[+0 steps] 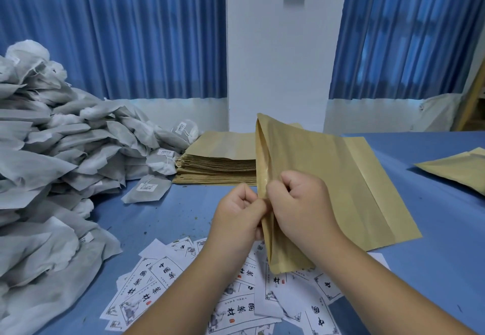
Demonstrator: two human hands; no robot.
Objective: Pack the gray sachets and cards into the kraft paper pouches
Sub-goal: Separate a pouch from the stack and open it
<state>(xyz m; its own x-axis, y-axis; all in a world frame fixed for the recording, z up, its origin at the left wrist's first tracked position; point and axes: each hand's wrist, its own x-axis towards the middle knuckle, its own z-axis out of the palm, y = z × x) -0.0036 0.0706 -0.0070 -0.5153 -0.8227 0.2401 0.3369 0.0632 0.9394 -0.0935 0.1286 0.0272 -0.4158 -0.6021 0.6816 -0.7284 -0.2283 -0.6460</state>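
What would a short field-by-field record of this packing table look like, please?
Held item: kraft pouch, lifted above the cards, contents not visible
Left hand: fingers pinch the pouch's left edge
Right hand: fingers pinch the same edge, beside the left hand
Gray sachets: large pile on the left
Cards: scattered loose beneath the forearms
Pouch stack: flat, behind the hands
Lone pouch: lying apart, far right
Table: blue surface
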